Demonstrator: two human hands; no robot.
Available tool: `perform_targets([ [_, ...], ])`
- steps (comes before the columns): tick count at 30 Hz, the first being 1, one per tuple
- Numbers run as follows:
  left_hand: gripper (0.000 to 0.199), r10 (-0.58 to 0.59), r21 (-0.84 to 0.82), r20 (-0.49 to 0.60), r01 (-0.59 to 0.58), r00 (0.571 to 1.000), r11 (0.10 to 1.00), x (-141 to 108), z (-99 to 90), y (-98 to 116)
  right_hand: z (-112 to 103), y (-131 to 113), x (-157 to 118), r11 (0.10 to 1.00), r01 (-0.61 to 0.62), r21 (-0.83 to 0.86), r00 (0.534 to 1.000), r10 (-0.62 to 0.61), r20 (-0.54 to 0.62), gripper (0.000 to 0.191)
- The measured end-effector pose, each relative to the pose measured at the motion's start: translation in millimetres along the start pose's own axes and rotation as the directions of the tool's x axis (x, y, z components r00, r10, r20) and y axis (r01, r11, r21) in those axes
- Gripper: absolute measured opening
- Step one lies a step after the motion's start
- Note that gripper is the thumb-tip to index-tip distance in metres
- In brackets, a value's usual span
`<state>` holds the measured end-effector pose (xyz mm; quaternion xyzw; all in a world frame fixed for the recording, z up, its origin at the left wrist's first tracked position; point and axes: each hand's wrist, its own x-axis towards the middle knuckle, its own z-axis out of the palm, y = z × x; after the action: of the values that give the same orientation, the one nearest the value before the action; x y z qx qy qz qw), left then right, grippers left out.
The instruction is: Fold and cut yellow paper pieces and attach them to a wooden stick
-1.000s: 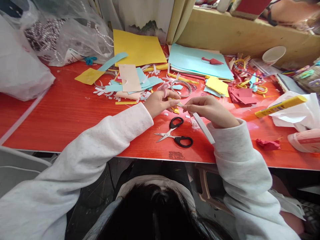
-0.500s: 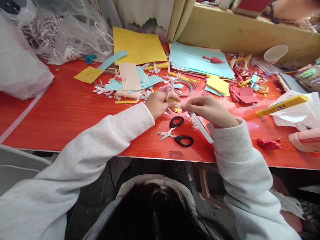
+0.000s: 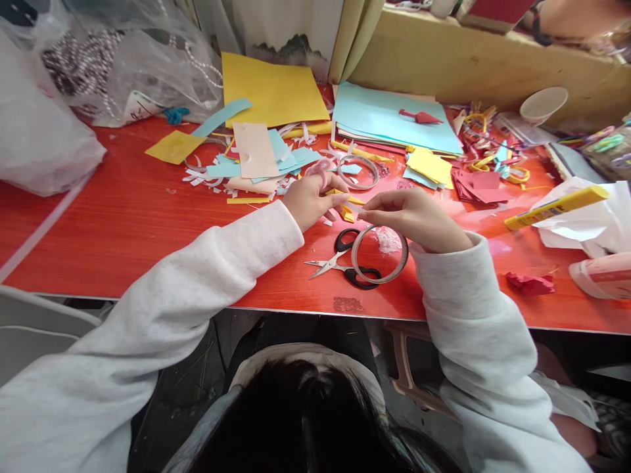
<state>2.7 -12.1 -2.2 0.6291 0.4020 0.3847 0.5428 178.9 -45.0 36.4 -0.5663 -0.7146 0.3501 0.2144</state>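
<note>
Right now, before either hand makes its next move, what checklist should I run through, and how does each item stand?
1. Left hand grips the yellow paper piece: ok, at its fingertips.
2. Right hand has the tape roll: ok, the roll hangs below it.
3. Tape roll clear of the black-handled scissors: cannot tell; it overlaps their handles in this view.
4. Scissor blades closed: not ok, they are spread.
5. Tape end stuck to the yellow paper piece: cannot tell, too small.
6. Second roll lying on the table: ok.
</note>
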Motion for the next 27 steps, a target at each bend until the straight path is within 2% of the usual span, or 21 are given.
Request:
perform_targets([
  [8,0.013,-0.07,-0.032,0.119,0.074,0.99,0.997,-4.7,1.1,5.1,3.1,1.7,-0.3,0.994,0.097,-0.058,0.994,-0.099,-0.046,0.017],
  [15,0.019,-0.068,-0.019,0.105,0.07,0.992,0.997,-0.7,-0.9,-0.5,5.8,0.9,-0.6,0.97,0.155,-0.188,0.985,-0.166,-0.047,0.015],
  [18,0.015,-0.086,-0.014,0.082,0.088,0.993,0.996,0.4,-0.8,-2.7,7.1,1.3,-0.7,0.957,0.174,-0.233,0.979,-0.194,-0.065,0.011],
  [22,0.015,-0.122,-0.029,0.061,0.124,0.991,0.992,0.7,-0.2,-5.0,8.2,1.2,-1.3,0.979,0.127,-0.158,0.99,-0.135,-0.035,0.008],
  [27,0.014,-0.111,0.007,0.04,0.111,0.993,0.994,0.9,-0.9,-7.0,6.6,2.4,-2.2,0.993,0.064,-0.101,0.998,-0.063,0.014,0.015],
])
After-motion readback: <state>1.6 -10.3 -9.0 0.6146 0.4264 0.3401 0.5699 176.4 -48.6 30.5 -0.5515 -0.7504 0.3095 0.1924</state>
